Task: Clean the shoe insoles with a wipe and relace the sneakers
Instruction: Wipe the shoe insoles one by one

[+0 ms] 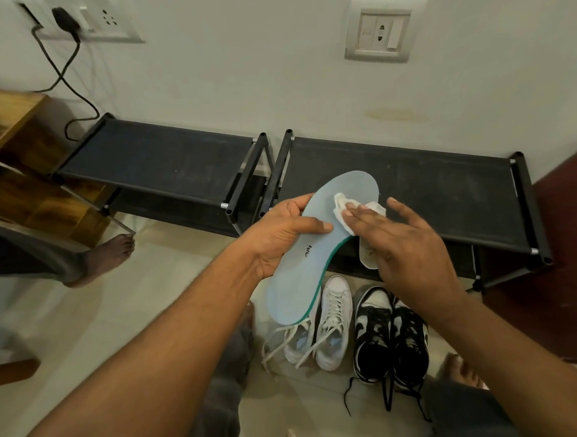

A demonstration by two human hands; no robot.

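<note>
Above the floor, in front of the shoe racks, the head camera looks down at both hands. The left hand (287,233) grips a light blue insole (299,276) at its middle, with the thumb across the top face and the other fingers curled around the far edge. The insole is held in the air, tilted, with its toe end pointing up toward the wall and a green layer visible along its lower edge. The right hand (409,246) lies flat with straight, spread fingers, and its fingertips (349,212) press a crumpled white wipe (340,203) onto the upper part of the insole.

Just behind the right hand, a second insole (367,253), pale in colour, rests on the lower shelf of the right rack (426,187); the hand partly hides it. Beside it against the wall stands the left rack (154,157), also black.

On the tiled floor below the hands stand white sneakers (330,324), with loose lace ends spread out. Just beside them are black-and-white sneakers (391,335), with black laces trailing on the tiles.

On the far left are a wooden cabinet (12,130) and a bare foot (108,254). The wall carries two sockets; a black plug (64,18) with a cable sits in the left one.
</note>
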